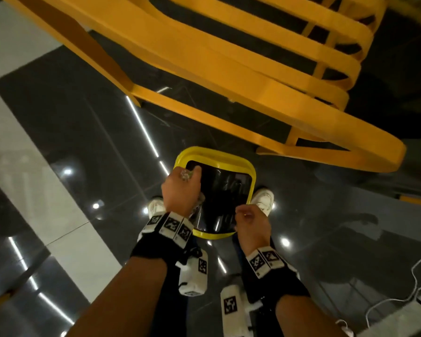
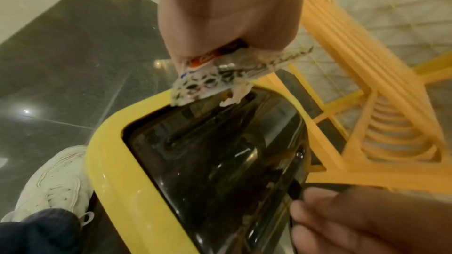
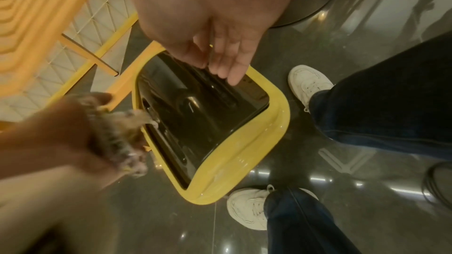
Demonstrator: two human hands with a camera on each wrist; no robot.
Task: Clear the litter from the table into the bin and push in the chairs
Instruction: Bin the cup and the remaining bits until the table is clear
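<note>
A yellow bin (image 1: 214, 154) with a glossy black swing lid (image 1: 224, 195) stands on the floor between my feet. My left hand (image 1: 182, 188) grips a bunch of crumpled litter (image 2: 208, 82), patterned wrappers and paper, right over the lid's far left edge. The litter (image 3: 115, 136) touches the bin's rim (image 2: 117, 161) there. My right hand (image 1: 250, 220) is at the near right edge of the lid, and its fingers (image 3: 227, 72) lie fairly straight against the black lid (image 3: 195, 107). The bin's inside is hidden by the lid.
A stack of yellow plastic chairs (image 1: 229, 76) looms just beyond the bin. My white shoes (image 1: 263, 198) (image 1: 156, 205) flank it on the dark glossy floor. A white cable (image 1: 418, 276) trails at the right. A pale floor strip (image 1: 22, 166) runs along the left.
</note>
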